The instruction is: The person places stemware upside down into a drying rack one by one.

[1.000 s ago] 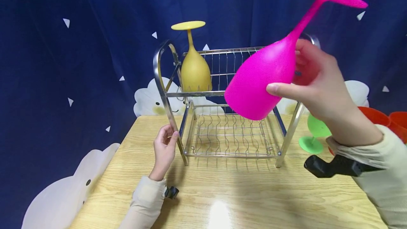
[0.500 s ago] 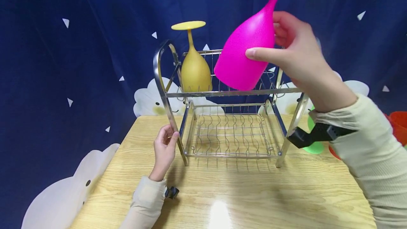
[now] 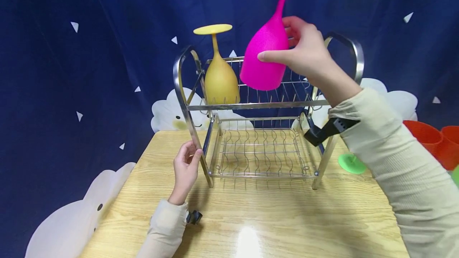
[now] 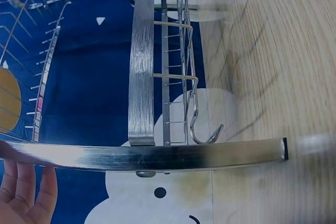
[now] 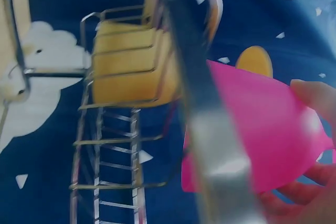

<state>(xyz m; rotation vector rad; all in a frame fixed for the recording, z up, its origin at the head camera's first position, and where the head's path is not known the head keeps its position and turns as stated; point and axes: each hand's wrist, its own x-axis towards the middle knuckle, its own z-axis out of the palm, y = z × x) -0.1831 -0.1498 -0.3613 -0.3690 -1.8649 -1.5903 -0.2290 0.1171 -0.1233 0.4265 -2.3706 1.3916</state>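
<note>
In the head view, my right hand [image 3: 308, 53] grips the bowl of a bright pink wine glass [image 3: 265, 55], thumb on the near side and fingers behind. The glass is upside down, slightly tilted, foot up, rim above the upper tier of a metal dish rack [image 3: 258, 106]. The right wrist view shows the pink glass [image 5: 252, 129] partly behind a rack bar. A yellow wine glass [image 3: 221, 79] stands inverted at the upper tier's left end. Down at the left front leg, my left hand [image 3: 185, 170] holds the rack; its fingers [image 4: 46, 190] meet the leg in the left wrist view.
On the wooden table [image 3: 258, 218], right of the rack, a green glass foot [image 3: 352, 163] shows beside my sleeve, which hides the rest. Red cups [image 3: 424, 134] stand at the far right. A dark blue curtain [image 3: 107, 51] hangs behind.
My right hand has carried the pink glass left and up over the rack's upper tier, and the glass has turned more upright. The left hand has stayed at the leg.
</note>
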